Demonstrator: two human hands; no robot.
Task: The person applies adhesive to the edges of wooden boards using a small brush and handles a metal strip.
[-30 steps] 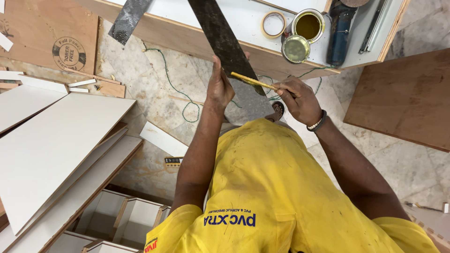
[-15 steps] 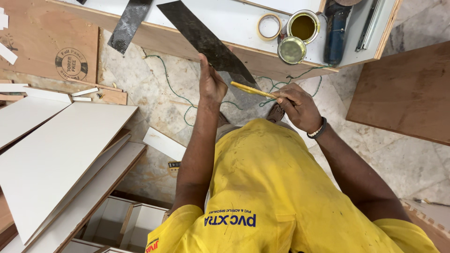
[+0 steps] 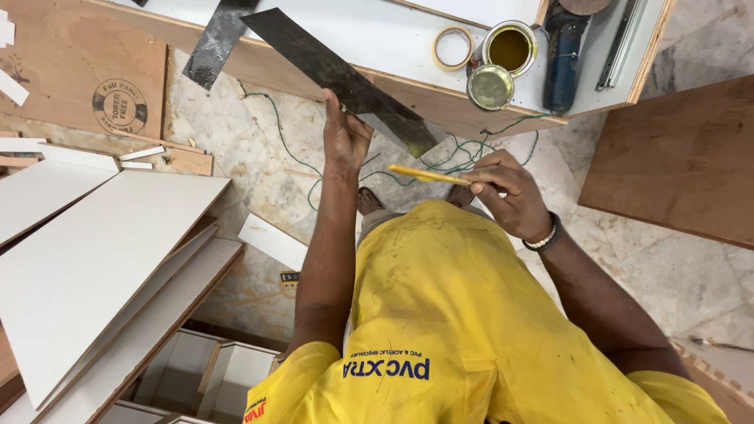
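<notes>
Your left hand [image 3: 345, 133] is closed on the lower edge of a long dark laminate strip [image 3: 338, 74], which slants up to the left over the edge of the white table [image 3: 377, 39], while its lower end hangs above the marble floor [image 3: 259, 157]. Your right hand [image 3: 510, 192] is pinched shut on a thin yellow-stained stick [image 3: 428, 174], whose tip points toward the strip. I judge you are spreading glue, so keep the strip steady with the left hand and draw the stick in long, even strokes, with a thin coat up to the edges. The strip looks thin, flat and a little flexible, with a dull, speckled face. On the table stand an open tin of yellow adhesive [image 3: 509, 49], its round lid [image 3: 490, 86] just beside it, and a roll of tape [image 3: 453, 47]; all three are smooth and circular. A tangled green cord [image 3: 463, 149] lies on the floor under your hands, and smooth white boards [image 3: 102, 259] lie stacked at the left
</notes>
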